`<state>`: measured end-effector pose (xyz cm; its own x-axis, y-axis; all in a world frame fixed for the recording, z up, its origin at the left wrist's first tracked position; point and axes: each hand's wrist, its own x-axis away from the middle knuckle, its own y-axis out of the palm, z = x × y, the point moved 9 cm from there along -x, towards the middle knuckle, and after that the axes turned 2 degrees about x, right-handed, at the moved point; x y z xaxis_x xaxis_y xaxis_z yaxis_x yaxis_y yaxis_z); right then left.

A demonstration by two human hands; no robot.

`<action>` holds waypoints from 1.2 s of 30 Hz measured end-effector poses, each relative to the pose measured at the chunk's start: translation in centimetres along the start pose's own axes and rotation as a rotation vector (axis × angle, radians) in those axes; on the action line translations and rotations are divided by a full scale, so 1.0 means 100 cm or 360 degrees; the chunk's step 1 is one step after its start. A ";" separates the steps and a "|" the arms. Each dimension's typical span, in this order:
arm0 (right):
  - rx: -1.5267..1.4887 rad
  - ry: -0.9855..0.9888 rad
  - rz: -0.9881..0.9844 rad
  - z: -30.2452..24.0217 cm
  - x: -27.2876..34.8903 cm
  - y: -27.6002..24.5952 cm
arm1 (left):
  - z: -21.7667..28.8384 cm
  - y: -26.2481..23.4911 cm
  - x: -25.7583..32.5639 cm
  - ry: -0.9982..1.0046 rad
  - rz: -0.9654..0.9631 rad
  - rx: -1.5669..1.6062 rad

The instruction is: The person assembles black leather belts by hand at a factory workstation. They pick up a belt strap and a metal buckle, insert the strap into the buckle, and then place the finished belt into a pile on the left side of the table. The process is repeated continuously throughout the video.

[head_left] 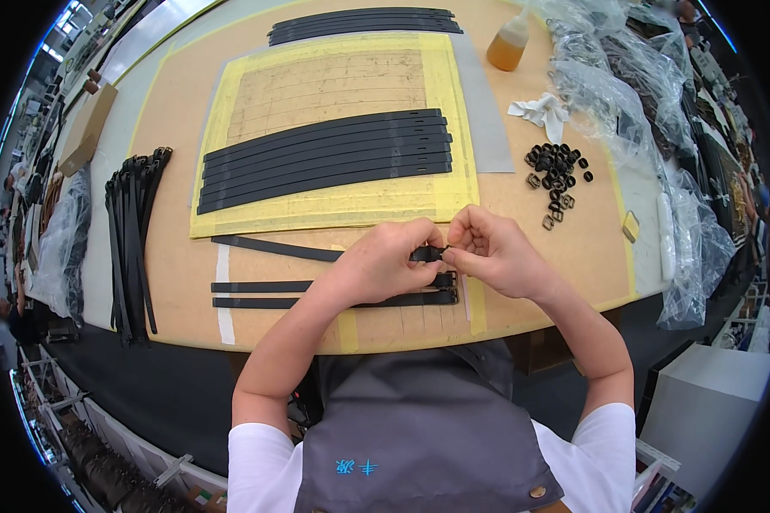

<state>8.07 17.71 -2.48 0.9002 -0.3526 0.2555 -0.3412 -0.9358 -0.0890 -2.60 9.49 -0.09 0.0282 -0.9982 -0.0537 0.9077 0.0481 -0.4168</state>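
My left hand (389, 258) is closed around a black belt strap (274, 246), whose long tail runs off to the left across the table. At the strap's right end, my right hand (498, 256) pinches a small dark piece between thumb and fingers; its exact shape is mostly hidden. Both hands meet just below the yellow-edged board. Under my left hand and wrist lie two black belts side by side, an upper belt (261, 287) and a lower belt (252, 302), with dark buckles (447, 288) at their right ends.
Several black straps (325, 162) lie on the yellow-taped board (329, 81), and another stack (364, 24) beyond it. A bundle of belts (130, 239) hangs over the left edge. To the right are loops and buckles (556, 167), a white cloth (541, 111), an amber-filled bottle (508, 44) and clear plastic (612, 94).
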 end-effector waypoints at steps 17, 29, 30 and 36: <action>-0.0405 -0.0106 0.0224 0.021 -0.006 -0.016 | 0.007 -0.014 -0.002 0.0157 0.0203 -0.0071; -0.0964 -0.0101 -0.0124 0.022 0.012 -0.013 | 0.013 -0.021 0.003 0.0077 0.0225 0.0043; -0.0851 -0.0146 -0.0111 0.023 0.010 -0.013 | 0.012 -0.020 0.003 0.0085 0.0228 0.0051; -0.0439 0.0110 -0.0063 -0.002 0.006 0.008 | 0.009 -0.008 0.005 0.0187 0.0207 0.0042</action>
<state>8.34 16.78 -2.23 0.8969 -0.3058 0.3193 -0.3755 -0.9081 0.1852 -2.94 8.97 1.07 0.0983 -0.9723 -0.2122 0.9103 0.1740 -0.3756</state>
